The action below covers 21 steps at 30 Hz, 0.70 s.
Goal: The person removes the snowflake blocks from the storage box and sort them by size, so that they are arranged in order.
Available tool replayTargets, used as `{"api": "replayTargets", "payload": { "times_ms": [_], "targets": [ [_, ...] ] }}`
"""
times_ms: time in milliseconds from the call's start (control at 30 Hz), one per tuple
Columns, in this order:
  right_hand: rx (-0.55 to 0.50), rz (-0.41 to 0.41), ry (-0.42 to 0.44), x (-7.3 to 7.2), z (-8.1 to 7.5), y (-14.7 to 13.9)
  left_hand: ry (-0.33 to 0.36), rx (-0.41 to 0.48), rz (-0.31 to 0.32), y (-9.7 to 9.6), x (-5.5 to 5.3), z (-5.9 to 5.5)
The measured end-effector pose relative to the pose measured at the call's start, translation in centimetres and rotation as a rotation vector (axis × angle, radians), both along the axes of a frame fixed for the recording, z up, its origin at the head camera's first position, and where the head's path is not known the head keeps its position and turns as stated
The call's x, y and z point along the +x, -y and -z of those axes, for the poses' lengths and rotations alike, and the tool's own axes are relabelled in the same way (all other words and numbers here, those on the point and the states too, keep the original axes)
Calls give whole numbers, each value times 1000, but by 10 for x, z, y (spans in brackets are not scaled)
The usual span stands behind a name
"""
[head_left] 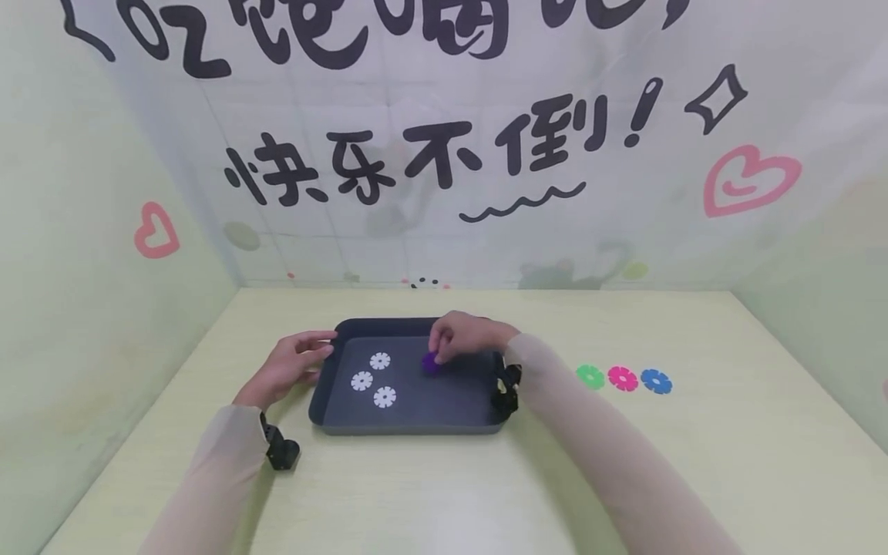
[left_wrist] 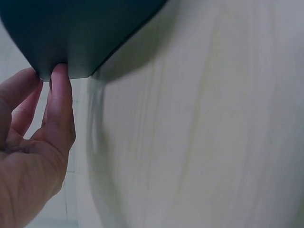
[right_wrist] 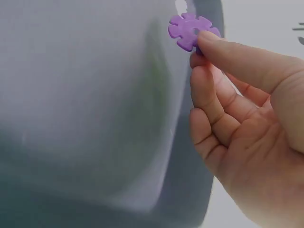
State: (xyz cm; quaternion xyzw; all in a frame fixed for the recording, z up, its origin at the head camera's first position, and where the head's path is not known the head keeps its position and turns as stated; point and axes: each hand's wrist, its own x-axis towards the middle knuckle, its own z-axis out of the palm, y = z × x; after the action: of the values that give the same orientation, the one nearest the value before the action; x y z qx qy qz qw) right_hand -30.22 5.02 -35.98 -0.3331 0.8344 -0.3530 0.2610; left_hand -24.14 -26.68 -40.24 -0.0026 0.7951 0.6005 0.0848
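My right hand (head_left: 466, 337) is above the dark tray (head_left: 416, 420). Between thumb and forefinger it pinches a purple notched plastic disc (right_wrist: 187, 29), which has a small hole in its centre. In the head view the same purple disc (head_left: 431, 364) is over the tray floor, right of three white notched discs, one of them a white disc (head_left: 385, 397) nearest the front. My left hand (head_left: 287, 366) grips the tray's left side; in the left wrist view its fingertips (left_wrist: 60, 76) lie against the tray wall (left_wrist: 76, 42).
Right of the tray, a green disc (head_left: 590, 377), a pink disc (head_left: 623, 378) and a blue disc (head_left: 656, 381) lie in a row on the pale wood-grain table (head_left: 388, 493). A printed cloth backdrop (head_left: 416, 247) stands behind the table.
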Motion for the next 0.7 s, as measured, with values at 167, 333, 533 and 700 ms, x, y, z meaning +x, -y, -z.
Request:
{"api": "replayTargets", "payload": {
  "times_ms": [167,333,533,700],
  "targets": [
    [-34,70,-82,-1,-3,-28,6,-1,-13,3,1,0],
    [-71,123,-130,1,-8,-59,-5,9,-4,3,3,0],
    [-118,166,-149,11,-16,-99,-2,6,-5,2,3,0],
    [-74,240,-164,19,-15,-139,11,-5,-4,0,3,-3]
  ]
}}
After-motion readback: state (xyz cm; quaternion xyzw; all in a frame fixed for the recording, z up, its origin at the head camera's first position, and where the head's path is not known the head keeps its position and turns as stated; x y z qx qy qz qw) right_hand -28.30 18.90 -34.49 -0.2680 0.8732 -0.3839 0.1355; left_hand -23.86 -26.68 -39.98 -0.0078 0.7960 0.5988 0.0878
